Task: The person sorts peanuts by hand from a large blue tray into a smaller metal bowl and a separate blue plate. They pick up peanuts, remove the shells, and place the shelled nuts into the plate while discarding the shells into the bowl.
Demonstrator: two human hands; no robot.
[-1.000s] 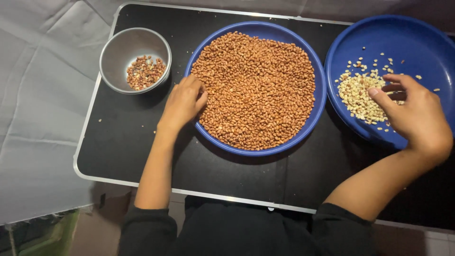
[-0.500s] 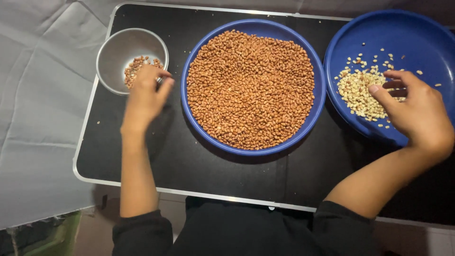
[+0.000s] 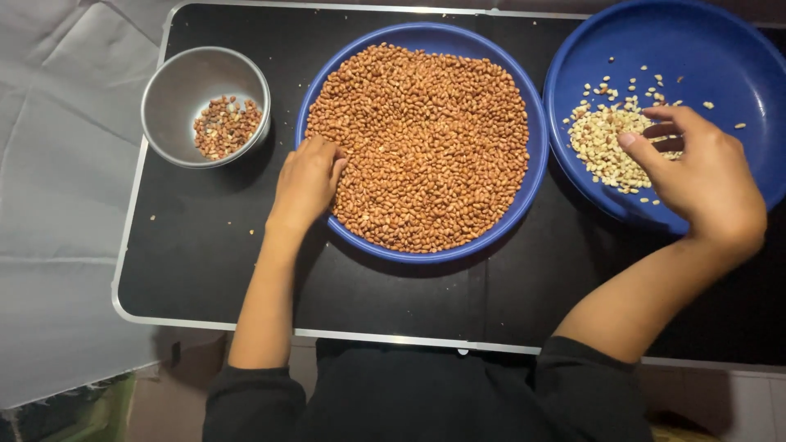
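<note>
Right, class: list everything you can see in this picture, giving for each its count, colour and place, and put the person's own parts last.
Table: one, black top with a silver edge, under everything.
Middle plate: one, blue, centre of the table.
Brown peanuts: a full layer, reddish-brown, in the middle plate.
Right plate: one, blue, at the right edge.
Pale peanuts: a small heap plus strays, cream, in the right plate.
Metal bowl: one, grey, upper left.
Bits in the bowl: a small heap, mixed brown and pale.
Cloth: grey, left of the table.
Left hand: fingers on the brown peanuts.
Right hand: over the pale peanuts.
</note>
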